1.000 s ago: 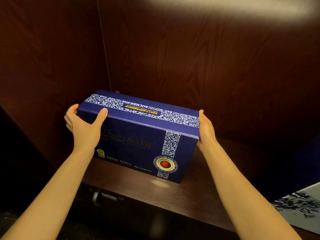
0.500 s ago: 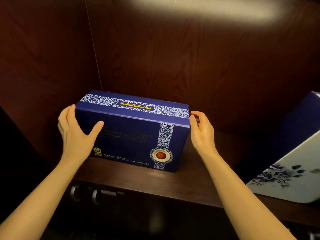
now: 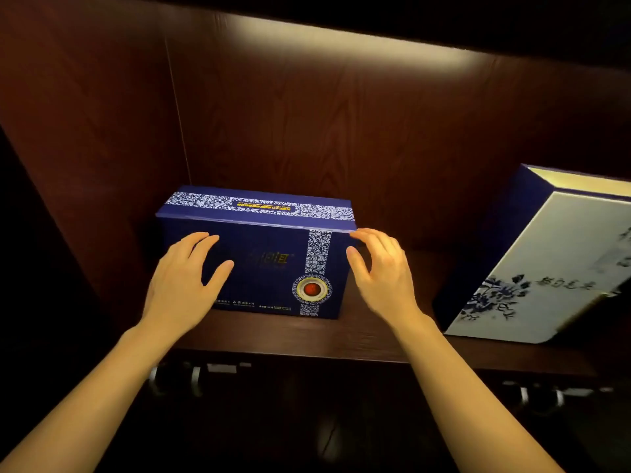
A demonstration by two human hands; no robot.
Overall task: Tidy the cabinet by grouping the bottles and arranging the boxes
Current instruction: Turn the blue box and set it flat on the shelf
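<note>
Since half a second ago, the left grip (image 3: 184,285) has been shifted from the left end of the blue box (image 3: 263,288) onto its front face, where it is spread wide with straight fingers. The right grip (image 3: 382,278) is held loose and wide at the box's upper right corner, with nothing held in it; contact cannot be confirmed. Yellow print is carried on the patterned band on top, and gold characters and a line of small print on the front, all too blurred to be read. A red seal (image 3: 311,289) in a gold ring is set on the vertical band. The box is stood on the shelf (image 3: 341,336), near the left wall. A white box (image 3: 546,268) with blue flowers and unreadable dark characters is leaned well apart at the right.
</note>
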